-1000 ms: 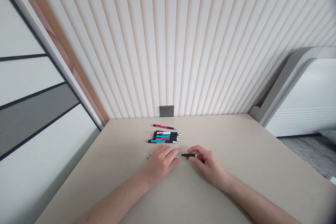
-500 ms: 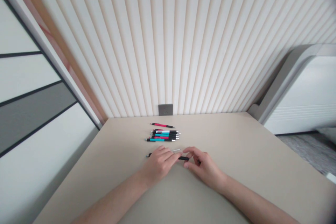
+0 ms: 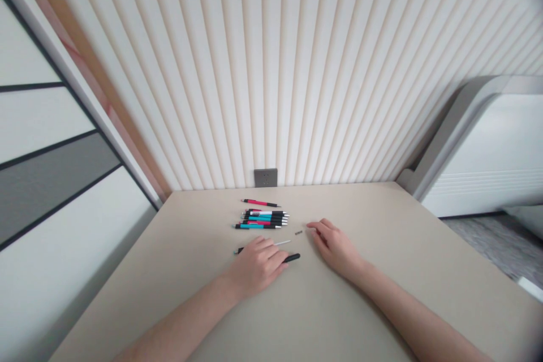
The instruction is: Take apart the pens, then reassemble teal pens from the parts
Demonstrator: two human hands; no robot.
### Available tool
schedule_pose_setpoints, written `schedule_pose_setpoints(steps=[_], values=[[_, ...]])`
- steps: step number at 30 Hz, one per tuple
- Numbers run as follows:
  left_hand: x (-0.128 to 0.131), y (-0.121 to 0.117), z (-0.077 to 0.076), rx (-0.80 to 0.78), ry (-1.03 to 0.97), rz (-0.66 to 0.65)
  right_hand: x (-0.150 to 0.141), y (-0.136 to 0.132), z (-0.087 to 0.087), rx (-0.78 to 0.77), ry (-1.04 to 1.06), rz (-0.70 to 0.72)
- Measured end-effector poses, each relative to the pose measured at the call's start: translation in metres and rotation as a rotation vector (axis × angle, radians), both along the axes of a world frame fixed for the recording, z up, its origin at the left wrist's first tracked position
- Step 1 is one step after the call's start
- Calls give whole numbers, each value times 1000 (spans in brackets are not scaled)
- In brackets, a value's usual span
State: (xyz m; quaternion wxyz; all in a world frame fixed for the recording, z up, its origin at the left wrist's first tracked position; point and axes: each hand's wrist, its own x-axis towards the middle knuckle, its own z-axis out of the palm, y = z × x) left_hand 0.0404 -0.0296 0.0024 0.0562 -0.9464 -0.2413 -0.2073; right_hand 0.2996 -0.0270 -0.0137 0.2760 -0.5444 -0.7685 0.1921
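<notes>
My left hand (image 3: 259,264) rests on the table with its fingers closed over a black pen barrel (image 3: 292,258), whose rounded end sticks out to the right. A thin pale refill (image 3: 282,242) points out beyond its knuckles, and the dark clicker end (image 3: 238,251) of a pen shows at its left; their middles are hidden under the hand. To the right, my right hand (image 3: 335,246) lies on the table, fingers stretched forward and seemingly holding nothing. A small metal spring (image 3: 298,232) lies just left of its fingertips.
Beyond my hands lies a row of pens (image 3: 263,219) in turquoise, red, white and black. One red pen (image 3: 261,202) lies apart behind them. A dark wall socket (image 3: 266,177) sits at the table's back edge, against a ribbed wall (image 3: 271,68). A white headboard (image 3: 487,147) stands at right.
My right hand has moved away from the barrel's end, forward and right, and its fingers have straightened. The spring now shows on the table. My left hand stays on the barrel.
</notes>
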Motion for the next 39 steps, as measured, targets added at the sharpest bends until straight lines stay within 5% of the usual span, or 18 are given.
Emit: schedule_pose_setpoints(steps=[9,15,20,25,33,39], values=[[1,0,2,-36,38,44,19,5,-7,7,97,-9],[0,0,1,-92,62,64,38,12,2,-219,303,-142],[0,1,1,-117,44,61,52,13,19,-199,85,-104],[0,1,1,-109,19,49,59,15,15,-84,4,22],[0,1,-1,-129,31,62,47,13,6,-67,62,-83],[0,2,0,-123,24,49,1,47,18,82,-176,78]])
